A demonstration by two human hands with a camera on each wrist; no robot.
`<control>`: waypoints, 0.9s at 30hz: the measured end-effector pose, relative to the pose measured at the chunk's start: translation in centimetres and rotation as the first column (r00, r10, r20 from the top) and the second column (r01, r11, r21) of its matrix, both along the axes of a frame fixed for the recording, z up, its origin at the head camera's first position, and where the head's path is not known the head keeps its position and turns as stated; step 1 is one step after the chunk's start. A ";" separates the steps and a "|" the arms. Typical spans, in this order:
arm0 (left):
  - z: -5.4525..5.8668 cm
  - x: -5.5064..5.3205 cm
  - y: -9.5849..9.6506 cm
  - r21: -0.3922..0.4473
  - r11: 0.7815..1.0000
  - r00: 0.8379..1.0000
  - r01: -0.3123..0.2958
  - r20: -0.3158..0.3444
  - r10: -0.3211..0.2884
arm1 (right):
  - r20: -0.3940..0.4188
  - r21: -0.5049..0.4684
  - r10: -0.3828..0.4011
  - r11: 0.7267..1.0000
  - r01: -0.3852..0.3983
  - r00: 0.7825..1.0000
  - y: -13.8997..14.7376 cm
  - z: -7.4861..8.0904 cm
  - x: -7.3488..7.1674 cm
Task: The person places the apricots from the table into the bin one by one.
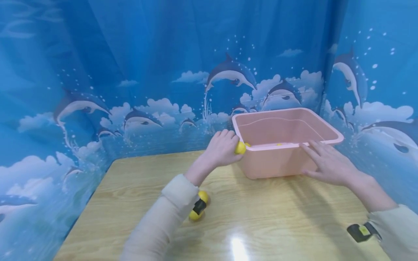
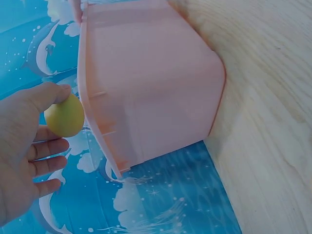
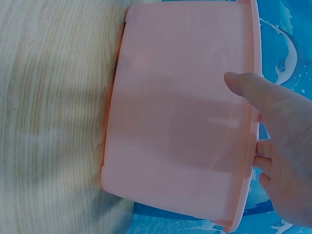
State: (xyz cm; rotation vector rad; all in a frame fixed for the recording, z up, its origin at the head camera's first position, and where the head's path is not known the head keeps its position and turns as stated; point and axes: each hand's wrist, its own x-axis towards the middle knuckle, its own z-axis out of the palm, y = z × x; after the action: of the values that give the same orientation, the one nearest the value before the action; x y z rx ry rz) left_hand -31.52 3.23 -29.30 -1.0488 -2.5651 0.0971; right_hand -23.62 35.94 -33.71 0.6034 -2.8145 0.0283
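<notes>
My left hand pinches a yellow ball between thumb and index finger, right at the left rim of a pink plastic bin. The other fingers of that hand spread loosely below the ball in the left wrist view. My right hand holds the bin's front rim near its right corner. Its fingers reach over the rim, with the thumb in front of the outer wall. Inside the bin, parts of yellow balls show low behind the front rim, which hides the rest.
Two more yellow balls lie on the wooden table, partly covered by the left sleeve and its black wrist device. A blue curtain with dolphins hangs behind the table and along both sides.
</notes>
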 end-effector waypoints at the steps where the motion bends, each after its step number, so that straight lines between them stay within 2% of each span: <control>1: 0.2 -0.1 0.1 -0.003 1.000 1.000 -0.006 -0.002 0.006 | 0.001 0.003 -0.003 1.000 0.003 1.000 0.0 0.0 0.0; 5: 0.9 -0.2 0.6 -0.015 0.999 1.000 -0.030 0.007 0.030 | 0.007 0.002 -0.001 1.000 0.001 1.000 -0.1 0.1 0.0; 13: 2.2 -0.8 1.9 0.018 0.998 0.994 -0.067 0.082 0.065 | -0.015 0.006 -0.011 1.000 0.011 1.000 0.2 0.2 0.1; 23: 2.2 -1.6 3.1 0.000 0.995 0.992 -0.100 0.080 0.100 | 0.019 0.003 -0.017 1.000 0.017 1.000 0.0 0.0 0.2; 27: 2.0 -1.9 3.5 -0.004 0.994 0.991 -0.111 0.078 0.111 | 0.009 0.004 -0.010 1.000 0.010 1.000 -0.2 0.0 0.2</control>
State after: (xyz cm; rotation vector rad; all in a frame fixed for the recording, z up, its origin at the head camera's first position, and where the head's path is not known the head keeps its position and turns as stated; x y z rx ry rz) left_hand -33.38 6.72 -27.33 -0.9263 -2.6929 0.0857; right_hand -23.39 35.75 -33.73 0.5916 -2.8270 0.0242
